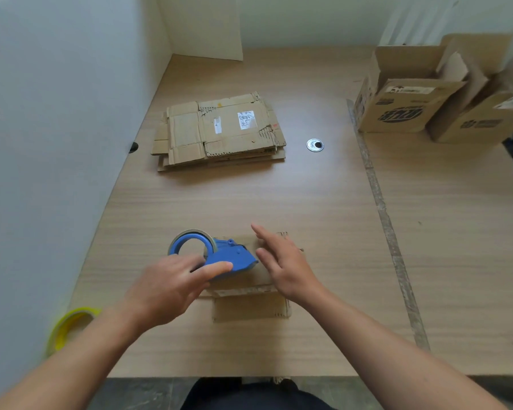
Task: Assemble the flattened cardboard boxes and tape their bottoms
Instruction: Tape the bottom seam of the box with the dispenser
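Left hand: fingers curled round a blue tape dispenser set on a small cardboard box directly beneath both hands; right hand: fingers straight and spread, holding nothing, over the box just right of the dispenser. Beyond the hands, well apart: stack of flattened boxes, metal grommet on the table; far right, two assembled boxes. Beside the left forearm: yellow tape roll, against a white partition.

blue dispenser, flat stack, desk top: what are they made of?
blue dispenser: probably moulded plastic; uniform matte blue, rounded edges.
flat stack: raw brown corrugated cardboard; fluting shows at torn edges.
desk top: wood-grain laminate or veneer, cannot tell which; light grain with a slight sheen.
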{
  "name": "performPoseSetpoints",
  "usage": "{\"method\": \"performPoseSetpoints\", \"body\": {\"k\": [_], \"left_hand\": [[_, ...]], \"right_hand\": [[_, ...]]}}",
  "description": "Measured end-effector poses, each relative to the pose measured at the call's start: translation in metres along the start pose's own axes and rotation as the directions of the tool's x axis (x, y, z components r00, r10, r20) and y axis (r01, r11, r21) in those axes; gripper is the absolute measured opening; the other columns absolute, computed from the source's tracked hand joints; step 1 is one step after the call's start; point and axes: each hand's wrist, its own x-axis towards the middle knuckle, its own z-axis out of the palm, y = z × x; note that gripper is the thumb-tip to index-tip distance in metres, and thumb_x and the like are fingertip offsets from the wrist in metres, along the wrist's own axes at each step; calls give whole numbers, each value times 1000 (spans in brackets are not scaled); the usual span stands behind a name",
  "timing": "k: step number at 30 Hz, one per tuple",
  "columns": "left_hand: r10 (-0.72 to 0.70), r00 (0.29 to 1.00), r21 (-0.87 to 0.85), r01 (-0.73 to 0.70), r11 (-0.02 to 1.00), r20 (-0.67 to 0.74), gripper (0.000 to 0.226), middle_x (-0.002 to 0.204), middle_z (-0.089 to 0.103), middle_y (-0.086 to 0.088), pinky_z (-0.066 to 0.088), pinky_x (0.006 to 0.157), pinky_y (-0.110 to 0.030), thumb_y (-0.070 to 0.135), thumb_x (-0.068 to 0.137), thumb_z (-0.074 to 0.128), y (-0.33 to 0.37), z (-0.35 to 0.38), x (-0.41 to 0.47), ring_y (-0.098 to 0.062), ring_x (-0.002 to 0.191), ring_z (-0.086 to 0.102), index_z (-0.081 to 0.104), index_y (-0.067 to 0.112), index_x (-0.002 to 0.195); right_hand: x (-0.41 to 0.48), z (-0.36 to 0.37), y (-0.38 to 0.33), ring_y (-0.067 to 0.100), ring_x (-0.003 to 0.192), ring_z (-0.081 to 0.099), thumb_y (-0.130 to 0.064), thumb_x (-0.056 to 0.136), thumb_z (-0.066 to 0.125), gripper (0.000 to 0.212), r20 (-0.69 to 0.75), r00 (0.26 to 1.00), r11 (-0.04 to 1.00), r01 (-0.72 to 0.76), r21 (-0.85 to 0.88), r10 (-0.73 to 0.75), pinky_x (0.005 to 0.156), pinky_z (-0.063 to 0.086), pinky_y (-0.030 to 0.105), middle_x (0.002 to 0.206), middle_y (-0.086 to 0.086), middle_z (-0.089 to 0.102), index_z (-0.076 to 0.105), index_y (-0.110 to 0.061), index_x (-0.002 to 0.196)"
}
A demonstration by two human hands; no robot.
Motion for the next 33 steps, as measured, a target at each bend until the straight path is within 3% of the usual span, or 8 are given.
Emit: {"method": "performPoseSetpoints", "body": {"k": [3, 7, 10, 14, 21, 28, 33], "left_hand": [[63, 998, 6, -63, 998, 25, 46, 79, 55, 6, 34, 45, -26, 29, 94, 50, 0, -3, 4, -15, 56, 44, 43, 37, 139], [71, 996, -37, -69, 997, 53, 45, 78, 58, 7, 40, 44, -25, 32, 91, 50, 5, -8, 10, -15, 56, 50, 46, 35, 135], [-4, 997, -97, 11, 995, 73, 47, 74, 58, 9, 40, 45, -22, 35, 86, 50, 8, -11, 16, -14, 55, 53, 47, 36, 132], [-78, 991, -122, 91, 988, 106, 48, 67, 54, 11, 37, 44, -21, 38, 81, 51, 10, -12, 25, -14, 51, 52, 48, 39, 129], [-88, 984, -152, 112, 982, 157, 49, 65, 50, 12, 38, 44, -23, 38, 80, 52, 7, -9, 29, -12, 50, 48, 47, 42, 128], [-119, 969, -138, 151, 979, 217, 49, 65, 46, 15, 31, 47, -20, 42, 79, 51, 6, -10, 31, -4, 51, 35, 46, 45, 128], [-110, 960, -110, 142, 984, 258, 50, 66, 45, 14, 35, 45, -21, 44, 80, 48, 9, -11, 36, -9, 50, 44, 43, 49, 129]], "right_hand": [[1, 0, 2, -14, 114, 36, -21, 101, 56, 40, -10, 1000, 1000, 22, 12, -22, 117, 26, 52, 133, -14, 55, 55, -30, 140], [2, 4, 6, 3, 117, 50, -19, 98, 61, 14, -73, 997, 998, 6, 62, -1, 112, 33, 48, 117, -14, 59, 73, -17, 106], [1, 5, 10, 13, 117, 55, -14, 97, 62, 13, -103, 994, 993, -24, 117, 36, 106, 42, 37, 115, -6, 63, 75, -11, 97], [2, 3, 11, 3, 111, 57, -10, 96, 62, 13, -118, 990, 981, -60, 186, 83, 94, 41, 14, 114, -6, 64, 75, -11, 96], [-1, -5, 17, -9, 108, 55, -13, 95, 65, 16, -131, 981, 951, -99, 292, 142, 89, 40, 7, 117, -14, 59, 76, -18, 84], [-13, -35, 30, -4, 105, 58, -16, 94, 66, 18, -277, 933, 908, -102, 406, 229, 88, 44, 10, 112, -10, 61, 75, -20, 79], [-28, -48, 53, 19, 100, 64, -12, 98, 60, 23, -221, 887, 794, -223, 566, 406, 90, 56, 36, 109, 5, 62, 70, -11, 77]]}}
